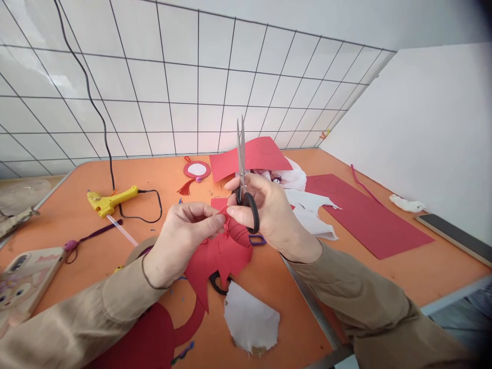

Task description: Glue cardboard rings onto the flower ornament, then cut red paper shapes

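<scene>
My left hand pinches a folded red paper cut-out that hangs above the orange table. My right hand grips black-handled scissors, blades pointing straight up and nearly closed, while its fingertips also touch the top edge of the red paper. Both hands meet at the middle of the view. A second pair of black scissor handles peeks out from under the red paper.
A yellow glue gun with a black cord lies at left, a phone in a cartoon case at the near left. Red paper sheets, white scraps, a round red ornament and a dark phone lie around.
</scene>
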### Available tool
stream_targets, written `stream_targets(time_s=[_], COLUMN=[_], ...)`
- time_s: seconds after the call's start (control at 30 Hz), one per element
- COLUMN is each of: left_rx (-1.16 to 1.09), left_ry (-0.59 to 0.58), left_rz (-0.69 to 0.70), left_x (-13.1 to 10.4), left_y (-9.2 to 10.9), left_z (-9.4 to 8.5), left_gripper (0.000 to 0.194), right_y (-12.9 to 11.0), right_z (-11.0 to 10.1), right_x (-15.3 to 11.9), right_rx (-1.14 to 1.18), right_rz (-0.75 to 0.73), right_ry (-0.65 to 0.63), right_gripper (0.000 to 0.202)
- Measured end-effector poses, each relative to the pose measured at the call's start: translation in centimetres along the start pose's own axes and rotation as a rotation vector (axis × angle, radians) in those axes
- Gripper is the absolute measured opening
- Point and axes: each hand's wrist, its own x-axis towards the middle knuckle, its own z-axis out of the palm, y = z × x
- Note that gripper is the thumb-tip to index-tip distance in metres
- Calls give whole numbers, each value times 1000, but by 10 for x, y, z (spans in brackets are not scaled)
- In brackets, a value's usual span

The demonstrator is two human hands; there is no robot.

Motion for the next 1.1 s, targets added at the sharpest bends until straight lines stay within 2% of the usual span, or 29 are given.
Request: stream_targets(time_s=[0.2,0.33,0.5,0.6,0.73,0.8,0.97,1.1], left_rx=[-187,-146,-71,-68,-128,-140,-167,-216], left_ry=[-46,-25,61,47,22,18,-2,15], left_rz=[-17,-27,7,-1,-22,-27,-12,15], left_x=[1,-2,-4,-2,-1,0,2,2], left_y=[-5,-4,-2,-2,-1,0,5,10], left_z=[-3,0,4,3,-1,-3,-6,-7], left_gripper=[22,15,14,16,17,17,17,15], right_y=[4,5,7,9,8,4,-6,-7], right_z=[2,5,9,10,5,0,-16,-20], right_x=[1,-1,-5,-5,0,2,1,-2], right_rx=[48,52,75,90,111,122,72,6], right_rz=[20,24,11,21,19,1,-46,-58], right_ry=[126,173,160,126,159,106,-238,-376], right_gripper=[29,28,26,25,23,26,37,43])
